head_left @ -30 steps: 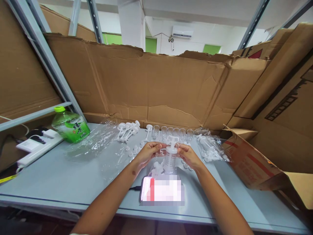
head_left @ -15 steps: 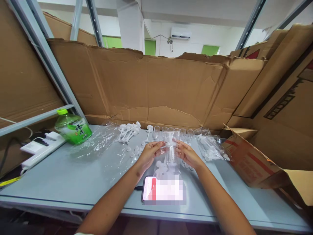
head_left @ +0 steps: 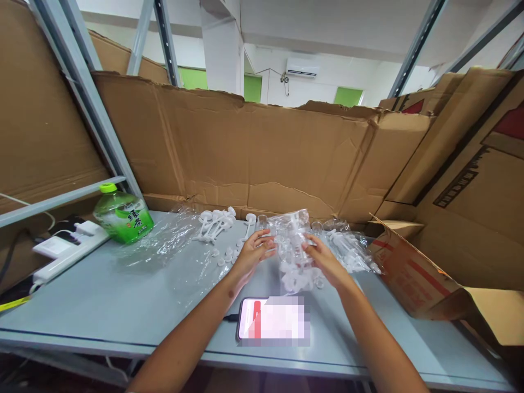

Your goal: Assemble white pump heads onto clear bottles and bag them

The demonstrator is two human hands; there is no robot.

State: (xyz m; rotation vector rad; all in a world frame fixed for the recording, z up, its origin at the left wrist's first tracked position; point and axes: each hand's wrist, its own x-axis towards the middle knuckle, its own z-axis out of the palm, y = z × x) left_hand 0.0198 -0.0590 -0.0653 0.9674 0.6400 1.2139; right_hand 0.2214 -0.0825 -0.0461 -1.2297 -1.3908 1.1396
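The grey bench (head_left: 102, 295) sat walled in by torn cardboard (head_left: 254, 147). My left hand (head_left: 252, 250) had its fingers loosely curled, pinching the near edge of a clear plastic bag (head_left: 292, 245) stuffed with white plastic parts, and my right hand (head_left: 323, 259) gripped its other side, so the bag hung just above the bench between them. I judged it best to keep the mouth up and both pinches firm, since the film looked slippery. Around lay loose caps (head_left: 225, 254), plungers (head_left: 215, 221), a phone (head_left: 272, 322) and a green bottle (head_left: 123, 215).
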